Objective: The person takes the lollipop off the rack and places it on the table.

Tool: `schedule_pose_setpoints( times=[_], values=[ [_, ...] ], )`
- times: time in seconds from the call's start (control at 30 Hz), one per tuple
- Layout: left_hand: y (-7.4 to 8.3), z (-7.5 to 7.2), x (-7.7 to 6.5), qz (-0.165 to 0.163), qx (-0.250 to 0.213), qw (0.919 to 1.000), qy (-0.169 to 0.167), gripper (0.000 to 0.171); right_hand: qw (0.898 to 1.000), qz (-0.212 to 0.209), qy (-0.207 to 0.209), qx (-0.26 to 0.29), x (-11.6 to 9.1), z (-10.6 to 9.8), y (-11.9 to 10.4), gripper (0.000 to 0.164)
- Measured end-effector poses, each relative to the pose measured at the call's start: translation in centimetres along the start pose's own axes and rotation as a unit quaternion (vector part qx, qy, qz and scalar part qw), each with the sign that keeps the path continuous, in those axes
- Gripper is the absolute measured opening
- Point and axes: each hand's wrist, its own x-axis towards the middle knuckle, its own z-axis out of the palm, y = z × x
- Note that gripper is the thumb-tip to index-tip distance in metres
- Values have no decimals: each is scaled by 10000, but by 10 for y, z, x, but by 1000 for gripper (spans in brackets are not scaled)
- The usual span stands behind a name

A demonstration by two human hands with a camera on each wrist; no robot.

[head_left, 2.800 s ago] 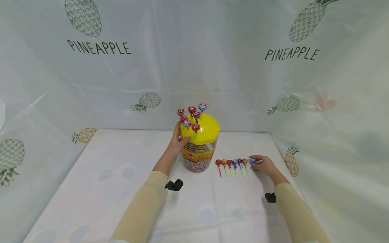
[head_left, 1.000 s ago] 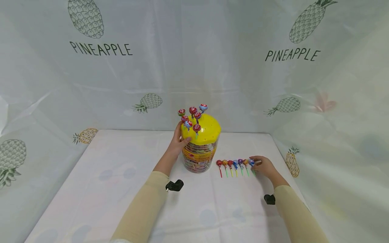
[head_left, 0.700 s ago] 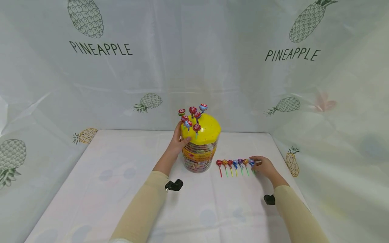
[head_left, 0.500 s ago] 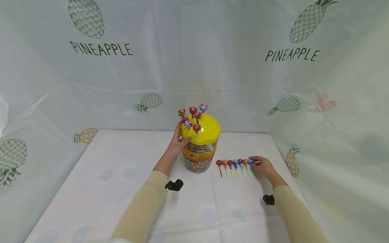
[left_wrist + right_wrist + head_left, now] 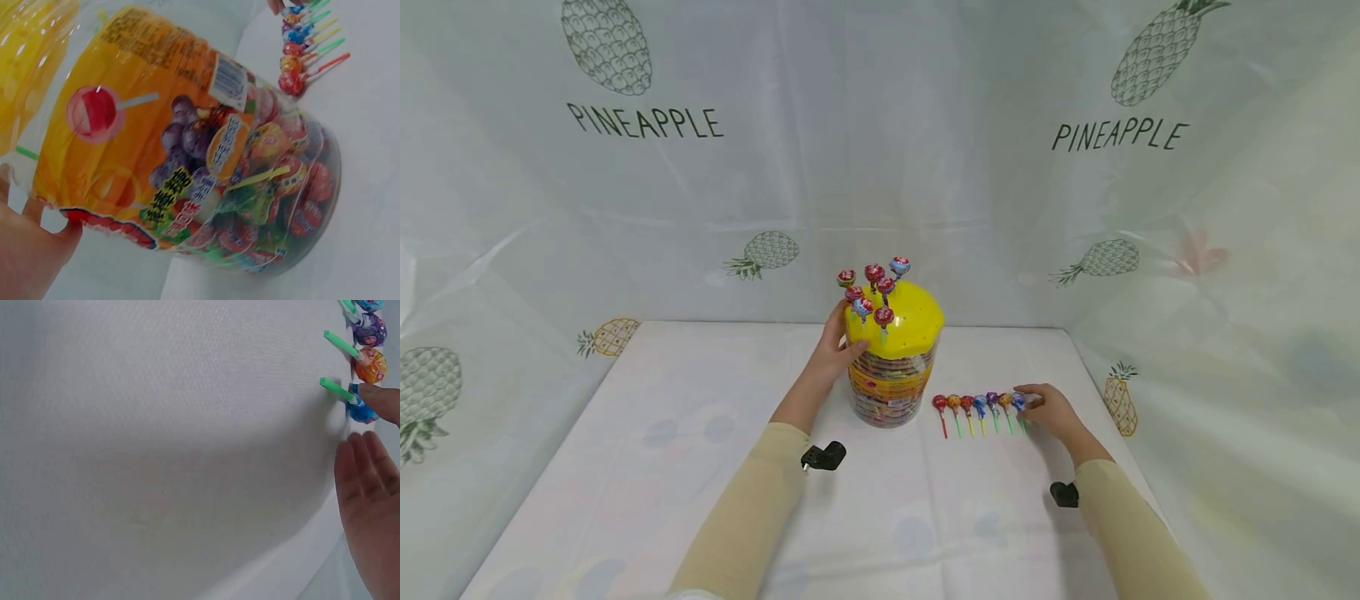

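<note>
In the head view, a clear jar (image 5: pixel 891 390) of lollipops with a yellow lid (image 5: pixel 919 321) stands upright on the table. Several lollipops (image 5: pixel 883 317) stick up from the lid's left half. My left hand (image 5: pixel 833 354) grips the jar's left side near the lid, thumb at the front; the far fingertips are hidden behind it. To the jar's right lies a row of lollipops (image 5: pixel 967 402), sticks toward me. At its right end my right hand (image 5: pixel 1051 410) holds a blue-wrapped lollipop (image 5: pixel 364 414) at its head; the thumb touches it, the index finger is mostly hidden in the right wrist view.
A white cloth covers the table (image 5: pixel 715 500). A pineapple-print curtain (image 5: pixel 880 167) hangs behind it and along the sides. Each wrist carries a small black camera, one on the left sleeve (image 5: pixel 823 456) and one on the right (image 5: pixel 1064 494).
My right hand has slid the blue lollipop slightly left, closer to the others in the row. My left hand keeps its hold on the jar, which stays in place.
</note>
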Motion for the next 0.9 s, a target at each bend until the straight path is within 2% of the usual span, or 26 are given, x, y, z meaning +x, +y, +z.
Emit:
schedule_pose_setpoints(
  times=[0.1,0.2,0.27,0.4,0.57,0.8,0.9],
  values=[
    [-1,-6,3,86,11,9998,-161,91,9990,-256,221,-285,-5,-5,-5,47],
    [2,-12,7,155,35,9994,-316,90,9958,-688,451,-391,-12,-12,-14,48],
    [5,-16,10,176,57,9989,-427,91,9929,-972,591,-342,-16,-15,-23,48],
    [15,-19,16,95,309,9976,-612,94,9876,-1256,945,-29,-23,-20,-45,46],
    [22,-18,22,-39,505,9955,-805,96,9785,-1462,1246,748,-32,-17,-80,43],
    [23,-16,31,-104,380,9949,-932,93,9545,-1965,1098,1959,-39,0,-128,40],
    [23,-15,32,-162,341,9953,-896,91,9427,-2030,1011,2446,-45,6,-153,40]
  ],
)
